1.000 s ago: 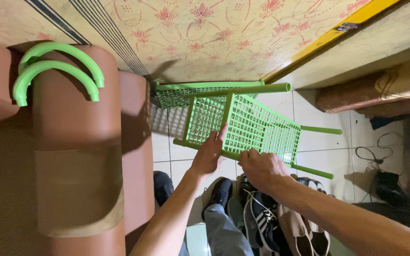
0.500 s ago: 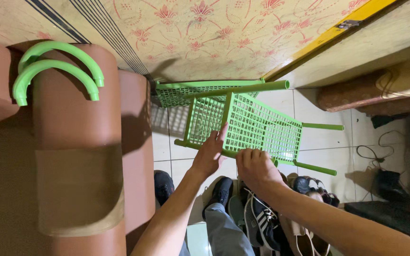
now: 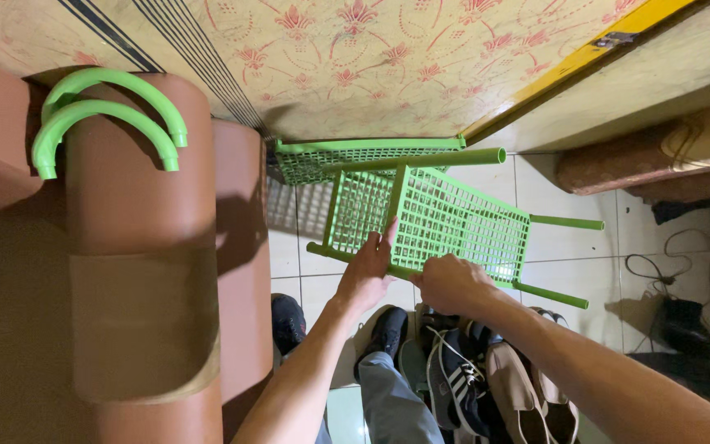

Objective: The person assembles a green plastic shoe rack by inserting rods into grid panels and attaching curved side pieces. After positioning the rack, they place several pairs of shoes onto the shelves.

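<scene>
A green plastic mesh shelf [image 3: 445, 218] with tube legs hangs tilted above the tiled floor. My left hand [image 3: 366, 271] grips its near edge rail, fingers reaching up onto the mesh. Beside it, my right hand [image 3: 452, 284] is closed around the same near rail. A second green mesh shelf [image 3: 347, 158] with a long green tube [image 3: 421, 158] across it stands behind, against the wall.
Two green curved tubes [image 3: 108, 115] lie on a brown sofa arm [image 3: 137, 247] at left. Several shoes [image 3: 462, 378] are heaped on the floor below my hands. A patterned wall covering [image 3: 371, 57] is behind. A dark cable and bag [image 3: 675, 316] lie at right.
The shelf and both hands have shifted slightly right and down in view; my right hand has closed tighter along the near rail. My left hand keeps its grip.
</scene>
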